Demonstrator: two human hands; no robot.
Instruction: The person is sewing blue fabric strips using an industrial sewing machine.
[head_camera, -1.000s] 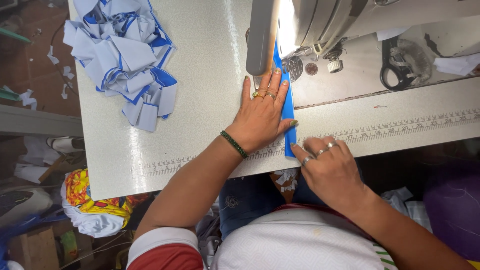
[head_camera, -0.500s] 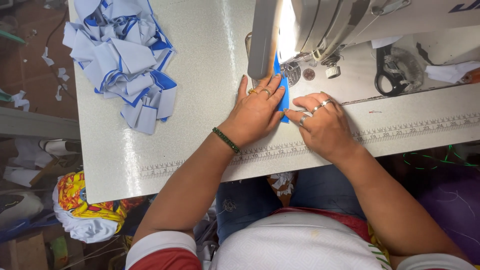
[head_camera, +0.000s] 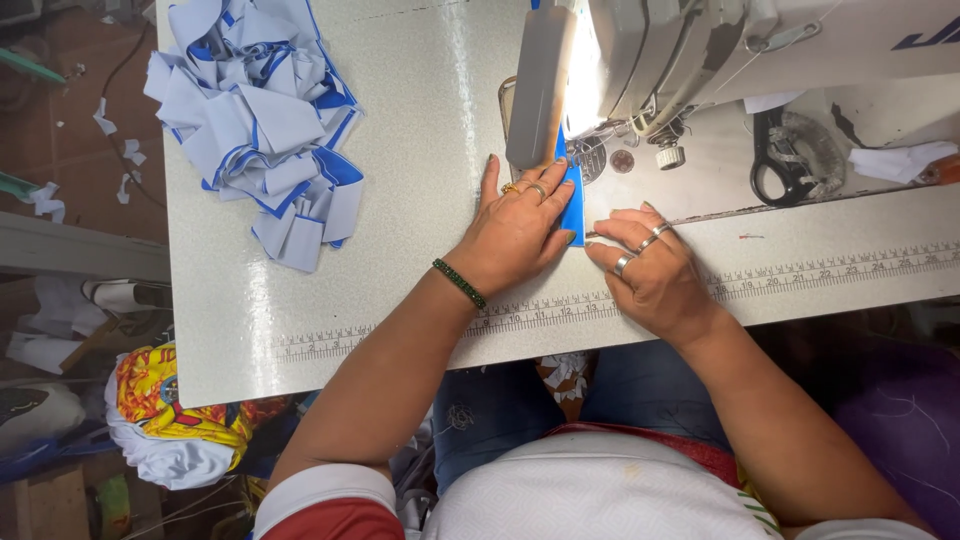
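Blue fabric strip (head_camera: 573, 205) lies just before the sewing machine (head_camera: 640, 60), left hand (head_camera: 515, 235) pressed flat on it, fingers spread, right hand (head_camera: 650, 275) loosely open, fingertips touching its near edge.

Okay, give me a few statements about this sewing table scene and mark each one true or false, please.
1. Both hands press a blue fabric strip flat by the sewing machine. True: the left hand and right hand flank it.
2. The pile of fabric pieces is red. False: it is pale grey-blue with blue edging.
3. The left wrist wears a green beaded bracelet. True.
4. The right hand holds the scissors. False: they lie untouched on the table, behind the machine.
5. The right hand wears rings. True.
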